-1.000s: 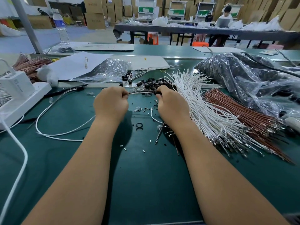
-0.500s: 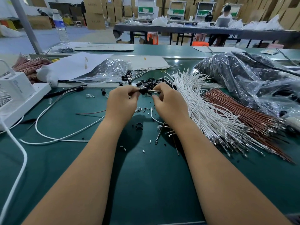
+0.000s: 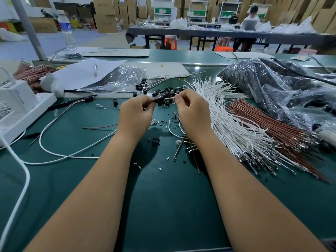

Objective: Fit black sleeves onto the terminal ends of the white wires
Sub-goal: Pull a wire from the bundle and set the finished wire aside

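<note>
My left hand [image 3: 136,113] pinches a small black sleeve [image 3: 160,98] at its fingertips. My right hand [image 3: 193,110] pinches the end of a white wire [image 3: 170,98] whose tip points into that sleeve. Both hands meet above the green table, just in front of a loose pile of black sleeves [image 3: 167,92]. A large fanned bundle of white wires [image 3: 229,120] with metal terminals lies to the right of my right hand. How far the wire sits inside the sleeve is hidden by my fingers.
Brown wires [image 3: 269,124] lie beside the white bundle. Plastic bags [image 3: 276,88] fill the right rear, another bag [image 3: 120,79] the middle rear. A white power strip [image 3: 23,110] and white cables [image 3: 54,153] lie left. Small scraps and metal pins [image 3: 180,146] dot the table below my hands.
My hands came closer together. The left hand moved right and now holds a black sleeve against the wire tip. The long white cable on the left shifted slightly.
</note>
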